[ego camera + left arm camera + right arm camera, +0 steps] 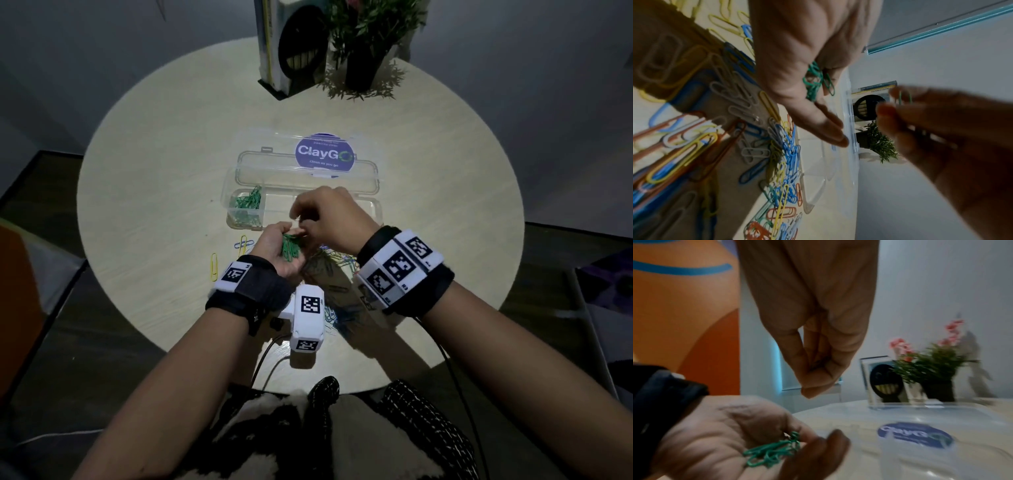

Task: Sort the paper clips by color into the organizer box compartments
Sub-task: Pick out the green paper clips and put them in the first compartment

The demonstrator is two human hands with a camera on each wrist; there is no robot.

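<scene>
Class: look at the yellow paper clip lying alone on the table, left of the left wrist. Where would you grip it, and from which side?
The yellow paper clip lies flat, long axis running away from the person, clear of the other clips. Probably best: come from above and pinch its two long sides at mid-length with thumb and forefinger. The rounded ends are narrower and give less to hold.

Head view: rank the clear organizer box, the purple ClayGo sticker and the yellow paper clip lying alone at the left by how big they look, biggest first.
1. clear organizer box, lid open
2. purple ClayGo sticker on the lid
3. yellow paper clip
The gaps are wide enough that nearness to the camera does not change the order.
</scene>
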